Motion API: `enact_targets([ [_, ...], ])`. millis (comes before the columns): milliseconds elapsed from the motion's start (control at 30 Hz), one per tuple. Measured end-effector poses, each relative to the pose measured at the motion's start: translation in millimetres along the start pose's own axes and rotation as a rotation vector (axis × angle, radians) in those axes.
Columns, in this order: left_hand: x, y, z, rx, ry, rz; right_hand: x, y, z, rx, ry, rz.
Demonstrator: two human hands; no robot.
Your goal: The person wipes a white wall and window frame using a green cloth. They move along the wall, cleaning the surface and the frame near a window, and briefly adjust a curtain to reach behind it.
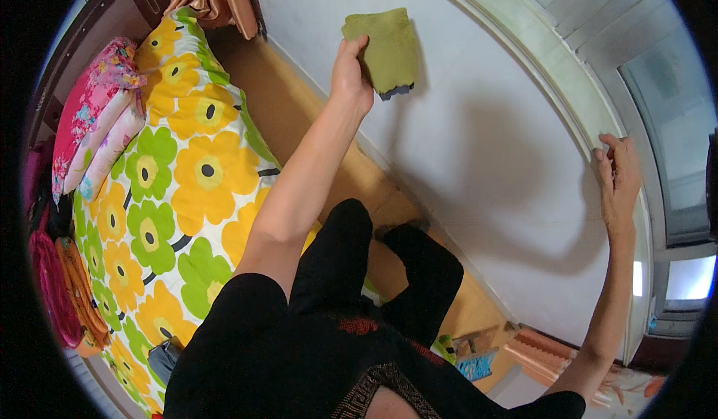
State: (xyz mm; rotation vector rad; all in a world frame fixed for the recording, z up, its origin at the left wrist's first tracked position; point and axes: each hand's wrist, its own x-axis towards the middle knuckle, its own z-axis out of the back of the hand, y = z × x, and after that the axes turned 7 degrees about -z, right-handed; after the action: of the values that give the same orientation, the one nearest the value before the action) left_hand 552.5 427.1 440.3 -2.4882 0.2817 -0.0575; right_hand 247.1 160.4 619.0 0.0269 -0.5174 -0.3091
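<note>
A folded olive-green cloth [390,51] is in my left hand [353,79], gripped at its left edge with the thumb on top. Dark grey material [397,92] peeks out under the cloth's lower edge. The cloth is held up in front of the white wall [493,138]. On the right, my right hand [620,177] rests against the edge of the pale window sill [583,85]. Its fingers are bent, with a gap between thumb and index finger, and no object shows in it.
A bed with a flower-print sheet [207,169] fills the left side, with pillows [98,121] at its far edge. Between bed and wall runs a strip of tan floor [291,102]. Orange curtains [238,4] hang at the top. A metal-framed window [667,127] is above the sill.
</note>
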Motion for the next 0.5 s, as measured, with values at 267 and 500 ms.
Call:
enact_targets([
  [267, 11, 105, -99, 0.235, -0.152, -0.497, 11, -3, -8, 0.286, 0.068, -0.081],
  [500, -119, 172, -98, 0.920, 0.493, -0.868, 4, -10, -1, 0.293, 0.057, -0.170],
])
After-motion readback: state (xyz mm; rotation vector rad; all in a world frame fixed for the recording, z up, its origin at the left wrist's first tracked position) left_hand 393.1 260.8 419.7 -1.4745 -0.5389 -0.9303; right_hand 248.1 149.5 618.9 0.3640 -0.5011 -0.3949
